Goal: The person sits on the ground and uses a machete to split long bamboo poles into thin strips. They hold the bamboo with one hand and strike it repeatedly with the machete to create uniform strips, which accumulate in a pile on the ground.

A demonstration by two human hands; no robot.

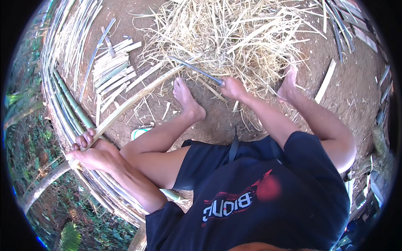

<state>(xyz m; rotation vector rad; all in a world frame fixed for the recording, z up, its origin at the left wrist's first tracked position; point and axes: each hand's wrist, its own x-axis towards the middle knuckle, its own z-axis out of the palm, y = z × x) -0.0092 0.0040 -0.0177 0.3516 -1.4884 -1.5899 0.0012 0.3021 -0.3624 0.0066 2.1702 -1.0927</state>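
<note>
My left hand point(95, 151) is closed round the near end of a long pale bamboo strip point(136, 97), off to the left beyond my knee. The strip slants up and right across the ground to the edge of the shavings. In my right hand point(233, 88) is the handle of a long, narrow knife point(199, 71), held in a fist between my feet. Its blade points up and left and crosses the strip close to the far end. Whether the edge touches the strip I cannot tell.
A heap of straw-coloured shavings point(226, 37) lies ahead of my bare feet. Short split pieces point(113, 73) are laid in a row left of it. Long bamboo poles point(69, 98) line the left side, with green plants point(37, 146) beyond. One loose slat point(325, 81) rests at right.
</note>
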